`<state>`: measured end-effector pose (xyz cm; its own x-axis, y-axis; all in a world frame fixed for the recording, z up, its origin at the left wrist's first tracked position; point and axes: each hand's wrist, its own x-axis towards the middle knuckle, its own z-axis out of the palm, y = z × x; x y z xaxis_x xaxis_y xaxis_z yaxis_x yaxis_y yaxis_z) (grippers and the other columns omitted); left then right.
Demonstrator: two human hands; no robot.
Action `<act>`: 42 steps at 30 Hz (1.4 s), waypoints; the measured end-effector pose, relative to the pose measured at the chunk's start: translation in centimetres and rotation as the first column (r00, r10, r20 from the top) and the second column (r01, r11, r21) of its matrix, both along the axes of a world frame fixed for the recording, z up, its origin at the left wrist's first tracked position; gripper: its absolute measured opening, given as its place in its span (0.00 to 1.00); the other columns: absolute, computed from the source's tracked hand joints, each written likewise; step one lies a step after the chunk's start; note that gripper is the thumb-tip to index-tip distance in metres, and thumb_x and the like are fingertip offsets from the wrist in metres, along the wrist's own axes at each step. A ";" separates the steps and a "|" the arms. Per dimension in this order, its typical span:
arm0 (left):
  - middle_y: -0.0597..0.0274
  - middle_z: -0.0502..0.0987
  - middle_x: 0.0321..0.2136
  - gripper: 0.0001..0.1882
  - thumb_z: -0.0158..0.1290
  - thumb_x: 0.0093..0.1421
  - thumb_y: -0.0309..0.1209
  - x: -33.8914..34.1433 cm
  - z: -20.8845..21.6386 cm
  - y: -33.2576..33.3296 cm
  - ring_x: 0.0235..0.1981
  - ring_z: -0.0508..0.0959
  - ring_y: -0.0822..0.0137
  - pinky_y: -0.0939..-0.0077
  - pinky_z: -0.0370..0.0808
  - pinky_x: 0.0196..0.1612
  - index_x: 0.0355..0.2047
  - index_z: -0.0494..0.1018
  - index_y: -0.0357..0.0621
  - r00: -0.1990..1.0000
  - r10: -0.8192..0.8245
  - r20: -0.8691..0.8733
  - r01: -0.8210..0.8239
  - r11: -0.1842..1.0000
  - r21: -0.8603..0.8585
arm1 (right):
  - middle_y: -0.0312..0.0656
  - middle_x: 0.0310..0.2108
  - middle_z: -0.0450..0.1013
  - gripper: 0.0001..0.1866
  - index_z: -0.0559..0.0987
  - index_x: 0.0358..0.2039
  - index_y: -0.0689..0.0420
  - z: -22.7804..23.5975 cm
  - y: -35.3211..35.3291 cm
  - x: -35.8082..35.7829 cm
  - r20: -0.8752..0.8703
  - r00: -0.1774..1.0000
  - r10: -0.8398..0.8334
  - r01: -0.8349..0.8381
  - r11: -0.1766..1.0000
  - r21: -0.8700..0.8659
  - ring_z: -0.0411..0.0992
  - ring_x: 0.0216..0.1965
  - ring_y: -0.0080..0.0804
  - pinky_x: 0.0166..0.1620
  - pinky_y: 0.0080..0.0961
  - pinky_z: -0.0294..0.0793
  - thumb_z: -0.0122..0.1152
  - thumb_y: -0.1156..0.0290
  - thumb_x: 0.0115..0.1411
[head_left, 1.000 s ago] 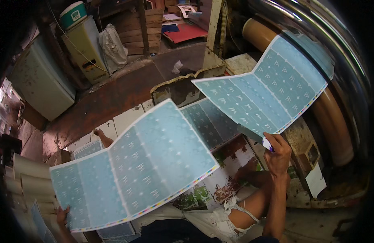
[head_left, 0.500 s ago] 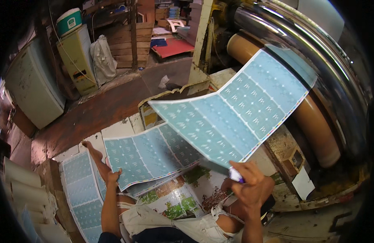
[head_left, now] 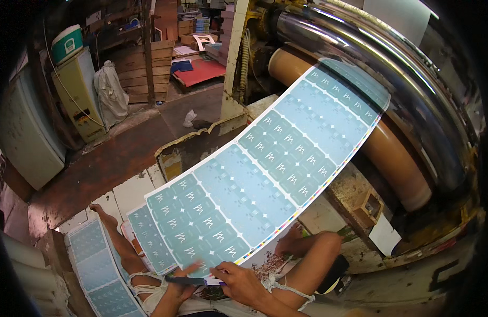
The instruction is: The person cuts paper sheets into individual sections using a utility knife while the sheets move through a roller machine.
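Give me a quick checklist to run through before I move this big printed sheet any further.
1. Right hand grips the near edge of the blue printed sheet: ok.
2. Left hand on the same edge: ok, fingers blurred.
3. Sheet free of creases or tears: ok on the printed side; underside cannot tell.
4. Far end clear of the large metal roller: cannot tell, it overlaps the brown roller in view.
5. Stack of blue sheets lies flat at the left: ok.
6. Legs clear under the sheet: cannot tell, the right knee is close beneath.
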<state>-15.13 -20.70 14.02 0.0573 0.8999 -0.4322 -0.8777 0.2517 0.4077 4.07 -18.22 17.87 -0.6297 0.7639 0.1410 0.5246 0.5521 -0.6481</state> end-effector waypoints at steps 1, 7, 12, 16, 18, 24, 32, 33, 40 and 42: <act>0.49 0.74 0.44 0.23 0.53 0.64 0.36 0.6 -0.6 0.1 0.47 0.76 0.53 0.56 0.78 0.45 0.54 0.62 0.36 0.968 -0.112 -0.225 0.099 0.993 -0.067 | 0.40 0.33 0.75 0.26 0.78 0.49 0.54 -0.2 1.2 1.2 0.001 1.000 -0.002 0.002 1.000 0.002 0.76 0.33 0.37 0.33 0.28 0.78 0.63 0.77 0.45; 0.45 0.73 0.41 0.26 0.56 0.59 0.22 -0.9 -1.6 -1.5 0.32 0.80 0.52 0.63 0.85 0.33 0.54 0.58 0.31 0.930 -0.201 -0.308 0.162 0.976 -0.147 | 0.43 0.25 0.77 0.16 0.78 0.42 0.61 7.4 13.7 19.8 -0.222 0.834 -0.505 0.270 0.725 -0.634 0.72 0.17 0.21 0.17 0.16 0.71 0.58 0.61 0.63; 0.46 0.74 0.38 0.27 0.55 0.59 0.19 -2.3 -6.3 -2.8 0.25 0.80 0.51 0.63 0.83 0.22 0.55 0.57 0.33 0.841 -0.297 -0.452 0.252 0.955 -0.159 | 0.37 0.22 0.73 0.16 0.77 0.41 0.61 8.4 26.6 36.2 -0.585 0.337 -0.738 0.820 0.535 -0.204 0.67 0.15 0.18 0.16 0.16 0.64 0.53 0.60 0.67; 0.47 0.72 0.42 0.31 0.56 0.57 0.18 -2.3 -4.1 -4.8 0.31 0.80 0.52 0.62 0.83 0.22 0.58 0.54 0.40 0.857 -0.242 -0.454 0.116 0.950 -0.289 | 0.38 0.23 0.73 0.17 0.77 0.42 0.62 6.0 29.6 40.8 -0.565 0.300 -0.769 0.815 0.514 -0.267 0.67 0.15 0.18 0.17 0.17 0.65 0.54 0.60 0.66; 0.46 0.71 0.45 0.33 0.56 0.57 0.18 -4.7 -5.7 -6.7 0.35 0.80 0.51 0.58 0.83 0.23 0.60 0.53 0.42 0.876 -0.213 -0.433 0.115 0.964 -0.241 | 0.38 0.23 0.74 0.17 0.77 0.43 0.62 4.2 28.7 40.9 -0.559 0.400 -0.726 0.799 0.575 -0.176 0.68 0.15 0.19 0.16 0.17 0.65 0.55 0.60 0.66; 0.45 0.69 0.47 0.35 0.57 0.56 0.18 -11.3 -6.8 -9.9 0.38 0.78 0.46 0.47 0.84 0.28 0.60 0.52 0.41 0.910 -0.174 -0.376 0.085 0.967 -0.241 | 0.42 0.31 0.75 0.16 0.78 0.47 0.59 2.0 25.1 30.7 -0.515 0.442 -0.735 0.897 0.365 0.248 0.72 0.24 0.26 0.23 0.21 0.69 0.64 0.70 0.58; 0.47 0.73 0.44 0.35 0.59 0.55 0.19 -25.7 -21.8 -15.8 0.40 0.78 0.53 0.53 0.84 0.32 0.60 0.54 0.42 0.870 -0.129 -0.476 -0.021 0.955 -0.295 | 0.42 0.44 0.73 0.32 0.79 0.48 0.50 -2.0 25.6 21.2 -0.039 0.712 -0.701 0.420 0.380 0.824 0.75 0.36 0.41 0.37 0.34 0.76 0.60 0.88 0.40; 0.49 0.74 0.42 0.35 0.59 0.55 0.19 -24.4 -20.5 -14.9 0.35 0.78 0.58 0.60 0.82 0.27 0.60 0.54 0.41 0.836 -0.164 -0.524 -0.015 0.947 -0.321 | 0.41 0.42 0.74 0.28 0.80 0.46 0.50 -2.5 25.4 21.8 0.054 0.753 -0.655 0.329 0.446 0.832 0.76 0.36 0.41 0.37 0.34 0.76 0.58 0.88 0.42; 0.55 0.77 0.40 0.25 0.61 0.53 0.17 -22.1 -19.9 -16.7 0.39 0.77 0.63 0.63 0.79 0.40 0.50 0.67 0.37 0.692 -0.058 -0.719 -0.166 0.957 -0.237 | 0.52 0.30 0.78 0.14 0.84 0.32 0.58 -0.5 27.8 27.5 -0.033 0.701 -0.713 0.646 0.615 0.452 0.78 0.33 0.48 0.36 0.34 0.75 0.59 0.83 0.42; 0.55 0.77 0.40 0.23 0.61 0.53 0.16 -20.0 -16.8 -15.4 0.38 0.77 0.63 0.63 0.79 0.39 0.49 0.68 0.37 0.640 -0.120 -0.759 -0.226 0.915 -0.335 | 0.53 0.31 0.77 0.14 0.83 0.32 0.59 0.1 28.2 28.8 -0.042 0.667 -0.744 0.699 0.605 0.382 0.78 0.34 0.49 0.36 0.35 0.74 0.60 0.82 0.42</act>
<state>-35.15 -36.12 -2.81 -0.4840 0.6495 -0.5864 -0.3190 0.4930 0.8094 32.84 9.96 17.97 0.0775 0.8905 0.4483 0.9035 0.1274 -0.4093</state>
